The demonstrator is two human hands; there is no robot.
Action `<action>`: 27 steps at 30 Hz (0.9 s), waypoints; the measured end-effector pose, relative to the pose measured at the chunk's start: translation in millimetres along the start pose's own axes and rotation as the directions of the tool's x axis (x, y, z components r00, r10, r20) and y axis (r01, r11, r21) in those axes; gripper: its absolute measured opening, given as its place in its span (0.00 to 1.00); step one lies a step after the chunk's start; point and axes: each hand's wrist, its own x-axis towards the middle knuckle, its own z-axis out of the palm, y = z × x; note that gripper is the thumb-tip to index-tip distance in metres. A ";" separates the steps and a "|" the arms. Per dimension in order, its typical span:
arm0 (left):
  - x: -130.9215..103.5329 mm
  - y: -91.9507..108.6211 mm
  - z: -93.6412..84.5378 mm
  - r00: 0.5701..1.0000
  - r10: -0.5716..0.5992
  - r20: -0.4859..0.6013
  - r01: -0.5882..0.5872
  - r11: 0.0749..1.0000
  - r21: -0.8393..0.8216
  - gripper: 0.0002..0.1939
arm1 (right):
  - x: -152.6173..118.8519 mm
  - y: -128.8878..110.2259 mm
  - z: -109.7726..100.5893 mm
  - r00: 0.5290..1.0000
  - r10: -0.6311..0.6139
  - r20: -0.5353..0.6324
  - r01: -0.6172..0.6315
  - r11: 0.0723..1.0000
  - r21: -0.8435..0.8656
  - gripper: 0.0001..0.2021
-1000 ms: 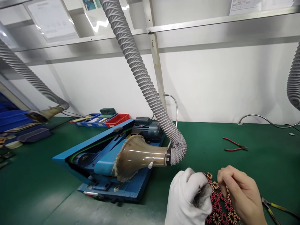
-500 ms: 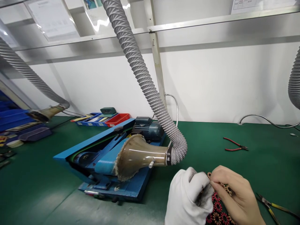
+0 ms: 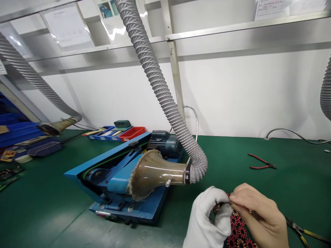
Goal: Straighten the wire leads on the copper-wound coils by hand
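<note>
Near the lower right, my left hand [image 3: 208,218] wears a white glove with grey fingertips. Its thumb and fingers curl together around something small, dark and coppery that I cannot make out. My bare right hand [image 3: 261,213] is beside it, thumb and forefinger pinched close to the glove's fingertips; what they grip is too small to tell. Below and between both hands lie several small red and copper-coloured rings with radial windings [image 3: 234,231], like tiny wound coils, on a dark surface. My hands hide part of them. Yellow-handled pliers [image 3: 297,228] lie right of my right hand.
Red-handled cutters [image 3: 263,165] lie on the green bench top [image 3: 227,155]. At left of my hands stands a blue belt sander [image 3: 121,179], with a funnel-shaped hood [image 3: 152,174] on a grey hose [image 3: 160,86]. Small blue and red bins [image 3: 132,133] stand behind.
The gloved fingers have shifted, and a gap now shows inside their curl. The right hand keeps its pinch. The whole view has moved slightly, with the bench things lower and further right.
</note>
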 end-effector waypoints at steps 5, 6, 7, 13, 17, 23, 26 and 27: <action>-0.1 2.2 4.4 0.992 0.117 -0.052 -0.106 0.976 0.190 0.10 | -0.5 -4.1 -1.0 0.995 -0.055 0.077 0.071 0.974 -0.214 0.12; 0.6 3.0 4.1 0.983 0.177 -0.041 -0.159 0.949 0.273 0.10 | -3.0 -5.4 -0.4 0.997 0.011 0.077 0.007 0.973 -0.232 0.09; 1.4 3.7 3.5 0.971 0.236 -0.026 -0.211 0.910 0.357 0.10 | -5.8 -6.5 0.7 0.990 0.125 0.068 -0.109 0.972 -0.206 0.10; 2.7 0.1 -0.5 0.959 0.279 -0.057 -0.238 0.895 0.378 0.08 | -17.6 -4.1 4.3 0.762 0.626 0.163 -0.616 0.624 0.482 0.21; 2.4 -3.9 -0.6 0.998 0.053 -0.037 -0.051 0.996 0.068 0.08 | -11.0 -0.8 1.3 0.961 0.267 -0.077 -0.257 0.960 0.112 0.08; 1.3 -3.7 2.4 0.999 0.007 0.035 -0.006 1.000 -0.025 0.10 | -0.8 0.6 1.0 0.995 -0.090 -0.034 0.086 0.989 -0.119 0.18; -0.3 -4.1 2.9 1.000 0.029 -0.011 -0.028 0.999 0.023 0.11 | -0.5 -0.6 -1.0 0.993 -0.121 -0.016 0.115 0.973 -0.200 0.18; -0.4 -4.3 2.6 1.000 0.015 0.000 -0.015 1.000 -0.009 0.10 | -0.2 -1.2 -1.8 0.993 -0.117 -0.007 0.114 0.973 -0.201 0.17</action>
